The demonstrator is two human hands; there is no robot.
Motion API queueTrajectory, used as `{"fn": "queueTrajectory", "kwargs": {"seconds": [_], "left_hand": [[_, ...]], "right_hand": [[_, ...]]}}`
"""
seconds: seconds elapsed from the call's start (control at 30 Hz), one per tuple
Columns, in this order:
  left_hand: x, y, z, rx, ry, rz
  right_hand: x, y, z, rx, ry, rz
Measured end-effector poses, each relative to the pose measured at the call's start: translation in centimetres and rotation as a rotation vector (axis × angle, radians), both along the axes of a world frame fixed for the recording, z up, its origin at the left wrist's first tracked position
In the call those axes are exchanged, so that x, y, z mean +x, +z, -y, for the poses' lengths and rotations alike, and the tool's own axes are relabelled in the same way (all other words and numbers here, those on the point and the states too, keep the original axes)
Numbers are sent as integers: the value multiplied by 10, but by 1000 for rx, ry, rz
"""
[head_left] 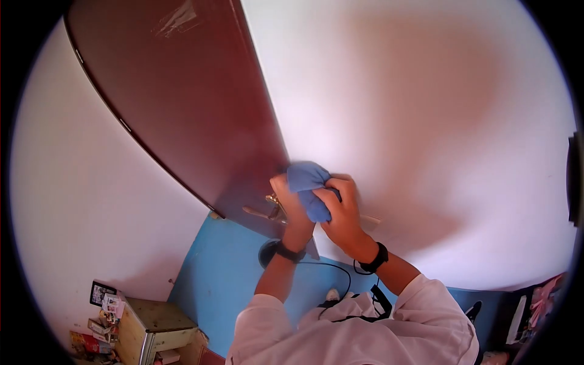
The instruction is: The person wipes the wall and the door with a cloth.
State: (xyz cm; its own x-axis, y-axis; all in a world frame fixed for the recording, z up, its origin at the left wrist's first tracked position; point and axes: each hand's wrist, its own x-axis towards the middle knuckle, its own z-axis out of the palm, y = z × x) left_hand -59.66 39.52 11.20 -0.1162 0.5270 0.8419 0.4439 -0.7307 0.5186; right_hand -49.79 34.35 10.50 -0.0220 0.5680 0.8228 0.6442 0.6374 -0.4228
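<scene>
A folded blue cloth is bunched between my hands, at the edge of the dark red door. My right hand grips the cloth from the right, its fingers curled over the fabric. On the other side, my left hand is against the cloth's left side, blurred, with its fingers partly hidden. Just left of that hand, the metal door handle and a gold-coloured lock part show on the door.
A white wall is to the right of the door. Below lies a blue floor with a black cable. A wooden cabinet with photos and small items beside it stands at lower left.
</scene>
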Motion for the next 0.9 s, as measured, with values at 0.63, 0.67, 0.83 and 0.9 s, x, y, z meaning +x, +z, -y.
{"fn": "queueTrajectory", "kwargs": {"seconds": [0.63,0.67,0.83,0.9], "left_hand": [[-20,-66,-8,-188,-58,-8],[-24,-57,-4,-151,-139,-67],[-48,-55,-25,144,-40,-299],[-65,-35,-31,216,-93,-231]], "right_hand": [[-18,-26,2,-5,18,-65],[-20,-28,1,18,8,-79],[-44,-30,-23,140,-115,-66],[-61,-27,-33,166,-147,-41]]}}
